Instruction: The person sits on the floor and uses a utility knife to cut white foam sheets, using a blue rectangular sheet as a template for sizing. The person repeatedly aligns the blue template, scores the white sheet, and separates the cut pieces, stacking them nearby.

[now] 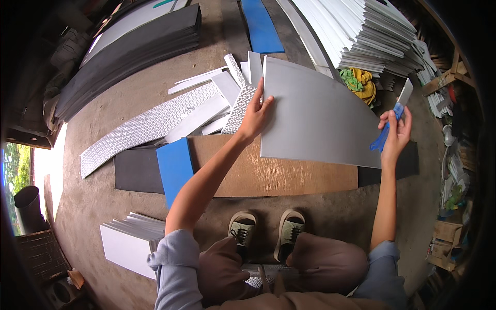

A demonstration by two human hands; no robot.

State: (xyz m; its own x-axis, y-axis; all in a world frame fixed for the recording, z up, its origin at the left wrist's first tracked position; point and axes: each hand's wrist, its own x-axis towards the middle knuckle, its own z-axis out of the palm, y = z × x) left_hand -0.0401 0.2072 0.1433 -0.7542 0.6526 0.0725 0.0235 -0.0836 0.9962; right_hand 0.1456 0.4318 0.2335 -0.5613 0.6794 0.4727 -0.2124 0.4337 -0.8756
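Note:
My left hand [254, 114] grips the left edge of a smooth grey foam-like sheet [315, 113], its thumb lying on the sheet's face. The sheet is held tilted above a worn, scored brown board [289, 181]. My right hand [397, 135], near the sheet's right end, is closed round a knife [405, 93]. Its broad, pale blade points up, and blue wrapping covers the handle with a loose end hanging below. Under the board's left end is a blue strip [174, 168]. White and textured offcuts [212, 108] lie in a heap beyond my left hand.
A tall stack of white sheets [356, 31] stands at the far right, with a yellow and green cloth [361, 85] beside it. Dark sheets [129, 57] are piled far left. A small white stack [126, 245] sits near left. Another blue strip [261, 26] lies beyond.

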